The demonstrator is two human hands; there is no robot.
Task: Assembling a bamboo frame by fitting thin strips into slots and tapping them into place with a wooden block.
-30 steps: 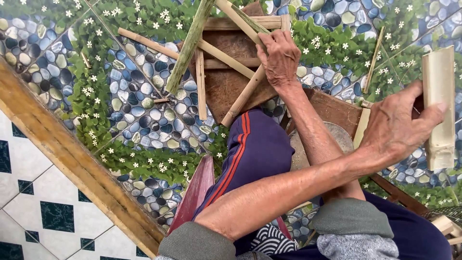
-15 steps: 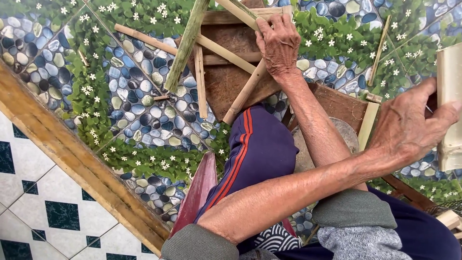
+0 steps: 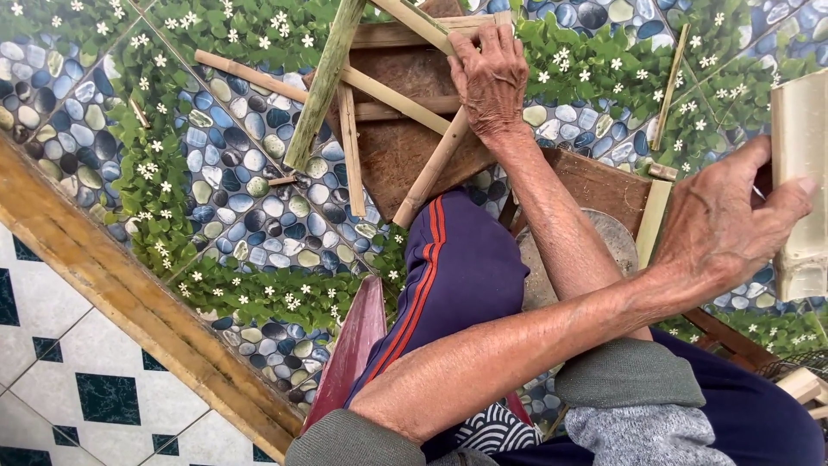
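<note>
My arms are crossed over my knee. My left hand (image 3: 724, 233) reaches to the right edge and grips a short, pale split bamboo section (image 3: 800, 181), thumb pressed on its face. My right hand (image 3: 490, 79) stretches forward to the top centre, fingers curled over a thin bamboo strip (image 3: 431, 168) in a loose pile of crossed strips. A thicker green bamboo stick (image 3: 321, 86) leans across that pile. The strips lie on a brown wooden board (image 3: 392, 151).
A floor mat printed with pebbles, leaves and white flowers (image 3: 216, 198) lies under everything. A wooden strip (image 3: 129, 302) borders it at the left, with white and dark tiles (image 3: 60, 380) beyond. A round stone (image 3: 604, 242) sits on a brown block (image 3: 604, 185); loose bamboo slivers (image 3: 668, 86) lie about.
My left hand has carried the bamboo section further right, toward the frame edge. My right hand has stayed on the strips.
</note>
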